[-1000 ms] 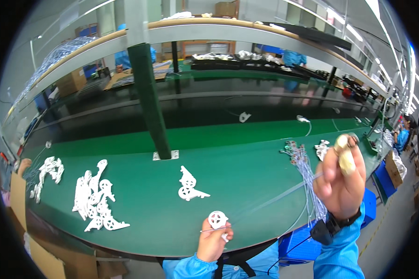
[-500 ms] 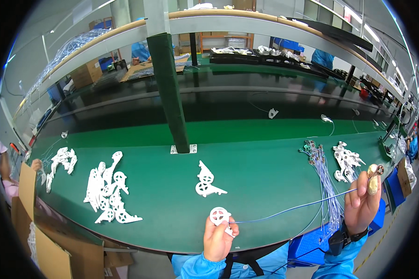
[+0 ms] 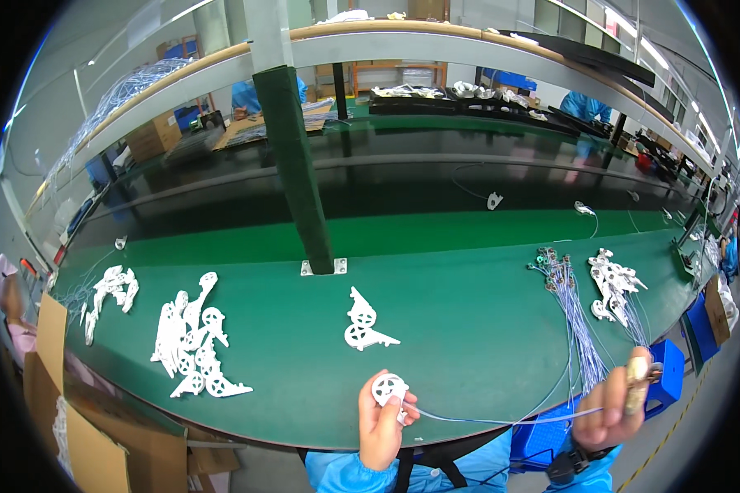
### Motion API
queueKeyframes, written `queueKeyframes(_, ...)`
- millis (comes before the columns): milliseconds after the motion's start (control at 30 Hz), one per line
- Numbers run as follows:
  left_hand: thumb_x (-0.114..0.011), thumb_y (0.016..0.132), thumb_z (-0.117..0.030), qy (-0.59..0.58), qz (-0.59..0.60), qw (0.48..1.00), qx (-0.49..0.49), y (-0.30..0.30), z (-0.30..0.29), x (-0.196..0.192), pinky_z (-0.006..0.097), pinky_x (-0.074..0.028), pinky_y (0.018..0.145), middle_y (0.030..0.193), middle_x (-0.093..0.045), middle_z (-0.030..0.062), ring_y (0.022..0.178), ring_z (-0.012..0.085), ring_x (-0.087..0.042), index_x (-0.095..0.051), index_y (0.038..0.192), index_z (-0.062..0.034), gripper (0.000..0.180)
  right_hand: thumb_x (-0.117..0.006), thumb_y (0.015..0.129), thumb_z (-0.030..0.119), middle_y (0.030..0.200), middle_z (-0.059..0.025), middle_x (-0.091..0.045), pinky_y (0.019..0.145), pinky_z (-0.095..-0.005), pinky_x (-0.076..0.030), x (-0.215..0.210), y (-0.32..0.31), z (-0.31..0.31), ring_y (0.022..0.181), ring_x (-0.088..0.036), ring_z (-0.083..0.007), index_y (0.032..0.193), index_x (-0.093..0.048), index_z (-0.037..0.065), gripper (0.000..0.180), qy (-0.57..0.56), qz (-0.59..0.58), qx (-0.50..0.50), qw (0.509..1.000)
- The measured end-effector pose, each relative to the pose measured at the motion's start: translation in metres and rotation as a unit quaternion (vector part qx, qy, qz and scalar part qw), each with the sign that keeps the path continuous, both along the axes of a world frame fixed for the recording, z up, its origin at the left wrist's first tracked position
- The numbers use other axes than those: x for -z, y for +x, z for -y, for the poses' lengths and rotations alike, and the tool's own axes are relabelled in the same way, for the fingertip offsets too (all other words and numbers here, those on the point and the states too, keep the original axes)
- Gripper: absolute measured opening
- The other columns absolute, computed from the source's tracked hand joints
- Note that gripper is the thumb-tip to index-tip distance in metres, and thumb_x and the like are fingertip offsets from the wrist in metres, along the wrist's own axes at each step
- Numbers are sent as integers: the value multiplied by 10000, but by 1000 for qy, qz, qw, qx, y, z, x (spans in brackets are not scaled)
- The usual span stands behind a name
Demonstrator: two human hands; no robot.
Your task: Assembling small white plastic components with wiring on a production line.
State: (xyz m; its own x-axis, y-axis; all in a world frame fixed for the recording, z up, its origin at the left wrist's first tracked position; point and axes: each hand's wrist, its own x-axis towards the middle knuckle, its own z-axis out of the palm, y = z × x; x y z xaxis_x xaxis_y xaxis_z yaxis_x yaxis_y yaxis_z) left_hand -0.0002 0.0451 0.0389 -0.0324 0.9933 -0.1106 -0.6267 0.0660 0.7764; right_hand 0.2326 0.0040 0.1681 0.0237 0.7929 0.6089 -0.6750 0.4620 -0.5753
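Observation:
My left hand (image 3: 378, 431) is closed on a white plastic part (image 3: 388, 386) with a round, spoked end, near the table's front edge. From that part a thin blue-white wire (image 3: 477, 421) runs in a slack curve to my right hand (image 3: 607, 417). The right hand is closed around the wire, its fingertips in yellowish covers (image 3: 635, 384). A small brownish round piece (image 3: 654, 372) shows beside those fingertips, partly blurred. Two more white parts (image 3: 362, 322) lie on the green table ahead of my left hand.
White parts are piled at left (image 3: 193, 341), with another heap (image 3: 612, 283) at right. A bundle of blue-white wires (image 3: 580, 329) hangs over the front edge above a blue stool (image 3: 543, 435). A green-wrapped post (image 3: 294, 164) rises mid-table. Cardboard boxes (image 3: 99, 440) stand at lower left.
My right hand has moved down and to the left, closer to my left hand. The wire between them, straight before, now sags. My left hand still holds the white part.

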Motion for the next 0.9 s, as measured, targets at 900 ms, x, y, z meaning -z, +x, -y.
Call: queueKeyframes(900, -434, 957, -149, -51, -58, 996, 47, 8, 63, -35, 197, -354, 511, 727, -509, 23, 583, 79, -439, -485, 958, -32, 128, -567, 858, -46, 1017, -75, -558, 829, -270, -447, 87, -67, -21, 946, -553, -129, 1225, -458, -12, 384, -201, 173, -187, 946)
